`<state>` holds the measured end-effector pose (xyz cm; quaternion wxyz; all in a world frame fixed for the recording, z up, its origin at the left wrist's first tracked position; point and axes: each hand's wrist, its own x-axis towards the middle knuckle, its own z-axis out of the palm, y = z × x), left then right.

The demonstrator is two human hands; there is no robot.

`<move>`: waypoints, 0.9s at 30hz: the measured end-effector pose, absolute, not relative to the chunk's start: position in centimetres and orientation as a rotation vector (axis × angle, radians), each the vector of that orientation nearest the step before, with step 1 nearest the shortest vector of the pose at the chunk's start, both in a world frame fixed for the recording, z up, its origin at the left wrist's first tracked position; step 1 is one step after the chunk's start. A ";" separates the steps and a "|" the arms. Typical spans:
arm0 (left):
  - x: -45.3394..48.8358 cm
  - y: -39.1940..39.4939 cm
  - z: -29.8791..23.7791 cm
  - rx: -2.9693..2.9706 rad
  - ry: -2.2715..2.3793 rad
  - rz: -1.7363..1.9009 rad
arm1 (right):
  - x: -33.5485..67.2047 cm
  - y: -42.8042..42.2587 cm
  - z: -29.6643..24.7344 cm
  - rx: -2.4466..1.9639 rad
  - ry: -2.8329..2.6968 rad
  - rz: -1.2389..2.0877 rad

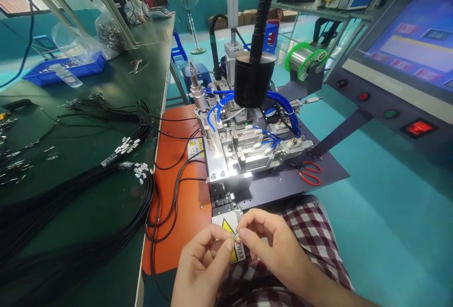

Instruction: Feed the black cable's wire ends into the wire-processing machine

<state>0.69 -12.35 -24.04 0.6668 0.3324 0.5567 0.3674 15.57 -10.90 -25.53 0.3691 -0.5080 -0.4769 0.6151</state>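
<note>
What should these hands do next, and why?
Probably turn the small part slightly into clearer view: the left hand and right hand meet there, pinching, and they hide most of it, so a gentle turn might show how it sits.

The tiny piece (pixel 235 235) I held looked pale, my checked clothing (pixel 313 227) maroon and white. I saw black cables (pixel 151 191), a dark green surface (pixel 155 62), an orange plate (pixel 191 208), blue tubes (pixel 293 116), red-handled scissors (pixel 305 170) and a green-flanged wire spool (pixel 300 62).
</note>
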 end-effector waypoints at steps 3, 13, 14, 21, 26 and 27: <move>0.7 -12.0 -23.8 0.778 1.273 0.839 | 15.4 -10.8 -25.8 -1.323 -1.287 1.519; 0.1 -11.4 -25.1 1.094 1.320 0.765 | 15.6 -10.4 -26.2 -1.138 -1.612 1.117; 0.0 -11.1 -25.2 1.267 1.330 0.778 | 15.4 -10.3 -26.2 -1.171 -1.529 1.169; -1.5 -7.7 -25.5 1.929 1.346 0.710 | 15.4 -7.9 -27.0 -1.306 -1.186 1.425; -2.1 -5.9 -26.1 2.201 1.233 0.620 | 15.6 -5.9 -28.7 -1.324 -1.157 1.515; -2.3 -5.7 -26.3 2.281 1.197 0.587 | 15.5 -5.7 -29.1 -1.324 -1.153 1.526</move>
